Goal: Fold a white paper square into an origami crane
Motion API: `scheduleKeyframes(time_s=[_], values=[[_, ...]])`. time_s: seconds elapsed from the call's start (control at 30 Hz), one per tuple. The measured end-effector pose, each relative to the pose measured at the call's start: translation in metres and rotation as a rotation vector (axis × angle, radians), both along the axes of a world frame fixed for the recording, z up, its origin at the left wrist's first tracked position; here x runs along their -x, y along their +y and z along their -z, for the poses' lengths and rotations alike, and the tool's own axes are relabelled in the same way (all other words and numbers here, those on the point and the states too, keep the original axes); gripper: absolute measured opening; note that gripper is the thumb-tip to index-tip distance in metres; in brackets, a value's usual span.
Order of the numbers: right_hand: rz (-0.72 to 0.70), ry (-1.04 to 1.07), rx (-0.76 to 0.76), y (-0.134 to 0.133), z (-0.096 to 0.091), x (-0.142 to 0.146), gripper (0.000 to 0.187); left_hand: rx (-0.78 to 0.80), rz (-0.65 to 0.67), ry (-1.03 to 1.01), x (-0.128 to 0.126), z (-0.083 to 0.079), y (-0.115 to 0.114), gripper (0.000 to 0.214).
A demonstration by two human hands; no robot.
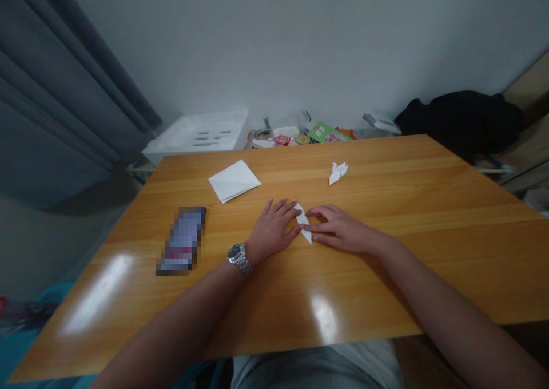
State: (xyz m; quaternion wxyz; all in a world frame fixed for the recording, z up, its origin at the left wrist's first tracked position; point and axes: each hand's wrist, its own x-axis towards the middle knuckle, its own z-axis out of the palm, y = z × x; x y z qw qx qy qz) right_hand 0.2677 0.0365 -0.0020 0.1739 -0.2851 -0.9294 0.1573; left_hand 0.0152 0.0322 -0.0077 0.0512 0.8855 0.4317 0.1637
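Note:
A narrow strip of folded white paper (304, 221) lies slantwise on the wooden table (373, 297), between my two hands. My left hand (277, 226), with a metal watch (239, 257) at the wrist, rests flat with its fingers stretched out. Its fingertips and thumb touch the strip's left side. From the right, my right hand (337, 227) has its thumb and forefinger closed at the paper's lower right edge. Beyond the hands sits a small white paper bird (338, 173). A stack of white paper sheets (234, 181) is further back on the left.
A blurred-out phone (182, 240) lies on the table's left side. Behind the far edge are a white plastic tray (214, 128), a green book or packet (326, 133) and small items. Dark cloth (461, 120) is heaped at the back right; a grey curtain (64, 80) hangs left.

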Motion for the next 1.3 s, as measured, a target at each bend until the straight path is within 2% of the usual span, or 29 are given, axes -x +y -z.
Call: scheduleKeyframes(time_s=[0.27, 0.37, 0.63, 0.87, 1.13, 1.3], values=[[0.044, 0.153, 0.032, 0.005, 0.006, 0.006, 0.029, 0.029, -0.041, 0.033, -0.003, -0.001, -0.005, 0.051], [0.057, 0.166, 0.017, 0.006, 0.007, 0.007, 0.028, 0.031, -0.022, 0.057, -0.002, -0.001, -0.004, 0.058], [0.061, 0.188, -0.004, 0.008, 0.012, 0.008, 0.026, 0.041, 0.023, 0.109, 0.004, -0.001, -0.002, 0.060], [0.059, 0.246, 0.003, 0.010, 0.014, 0.012, 0.024, 0.043, 0.069, 0.032, 0.005, -0.004, 0.001, 0.061], [0.030, 0.240, 0.022, 0.007, 0.015, 0.016, 0.022, 0.044, 0.114, -0.020, 0.006, -0.003, 0.000, 0.055], [0.094, 0.283, 0.018, 0.007, 0.016, 0.018, 0.019, 0.042, 0.139, -0.045, 0.009, -0.006, 0.002, 0.039]])
